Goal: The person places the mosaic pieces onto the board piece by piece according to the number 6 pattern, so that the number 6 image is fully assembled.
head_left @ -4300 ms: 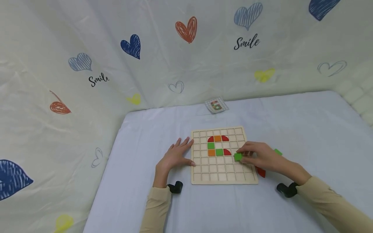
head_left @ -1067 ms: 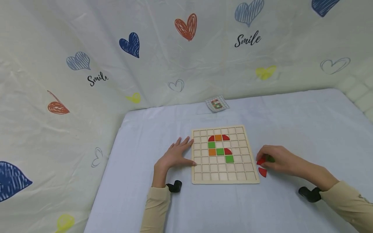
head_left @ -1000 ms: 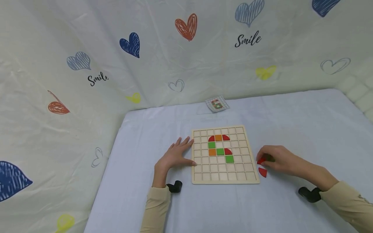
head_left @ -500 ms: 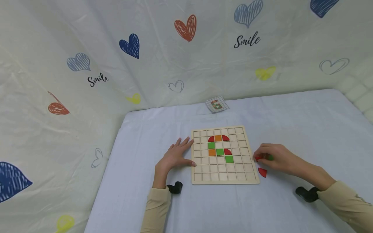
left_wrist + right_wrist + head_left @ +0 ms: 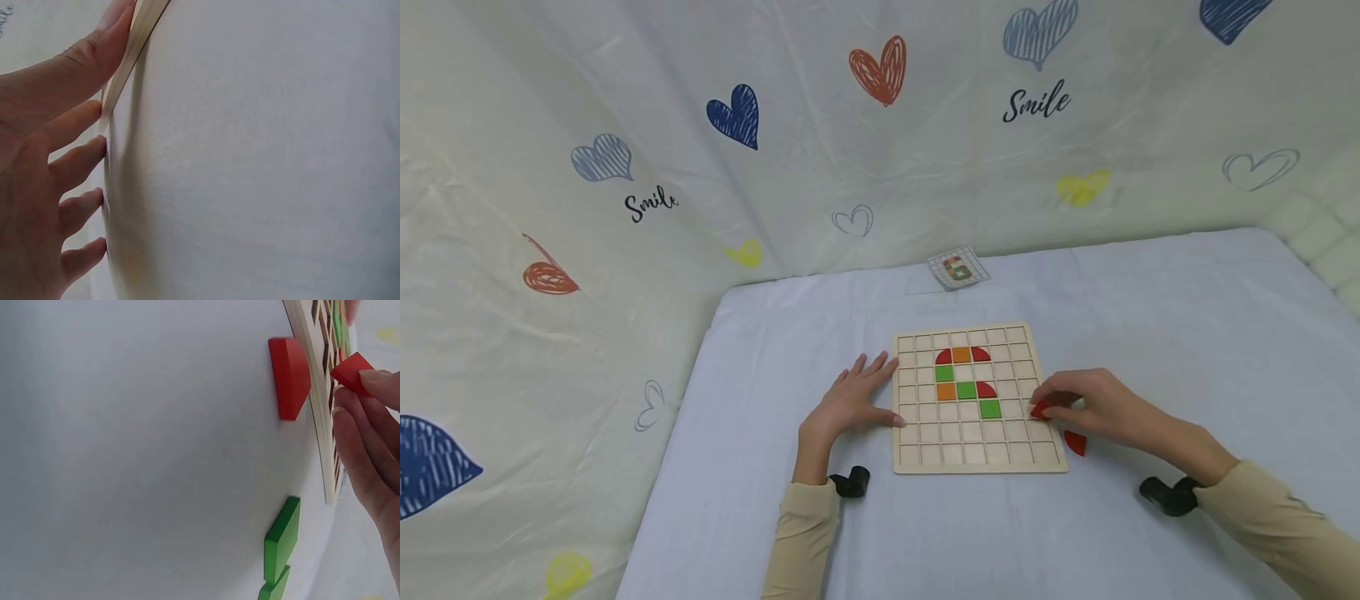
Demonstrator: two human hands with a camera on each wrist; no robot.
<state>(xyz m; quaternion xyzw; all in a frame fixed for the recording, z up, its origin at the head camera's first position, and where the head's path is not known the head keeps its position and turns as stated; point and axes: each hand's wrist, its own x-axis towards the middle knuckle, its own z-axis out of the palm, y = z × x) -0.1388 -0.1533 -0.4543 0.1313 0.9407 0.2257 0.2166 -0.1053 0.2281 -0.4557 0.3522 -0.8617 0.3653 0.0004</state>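
Note:
A pale wooden grid board [image 5: 940,454] lies flat on the table. Set in its cells are several tiles: red quarter-circles, orange squares and green squares, such as the lowest green square [image 5: 990,409]. My left hand [image 5: 847,407] spreads its fingers at the board's left side, the thumb resting on the edge. Between thumb and fingers my right hand [image 5: 1097,404] pinches a red quarter-circle tile [image 5: 353,372], just over the board's right edge. Another red quarter-circle tile [image 5: 1076,443] lies on the cloth beside that edge, below the right hand.
Two green tiles [image 5: 282,540] lie on the cloth right of the board, hidden behind the right hand in the head view. At the table's back lies a small pattern card [image 5: 958,268]. A white curtain [image 5: 925,167] with printed hearts hangs behind the table.
The green square that my right hand held is now in the board. Since then the hand has picked up a red quarter-circle tile and moved left with it. The left hand stays put.

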